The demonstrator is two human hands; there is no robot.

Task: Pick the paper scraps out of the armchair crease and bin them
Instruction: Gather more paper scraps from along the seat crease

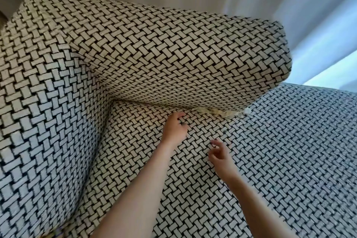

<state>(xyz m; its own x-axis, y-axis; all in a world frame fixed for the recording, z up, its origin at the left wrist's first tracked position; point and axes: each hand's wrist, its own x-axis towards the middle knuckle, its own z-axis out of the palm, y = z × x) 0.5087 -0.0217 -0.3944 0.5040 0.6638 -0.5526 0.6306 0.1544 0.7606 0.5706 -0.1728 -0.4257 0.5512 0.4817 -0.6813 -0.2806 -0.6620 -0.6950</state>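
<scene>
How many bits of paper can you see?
3: a tan clump in the crease, a white bit at its right end, a tiny speck on the seat. More may be hidden.

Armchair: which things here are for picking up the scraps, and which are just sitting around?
For the job:
paper scraps in the crease
armchair
left hand
right hand

Just there:
curtains behind the chair

No bin shows.

Soft daylight from the right; wide-angle edges bend, slightly blurred.
</scene>
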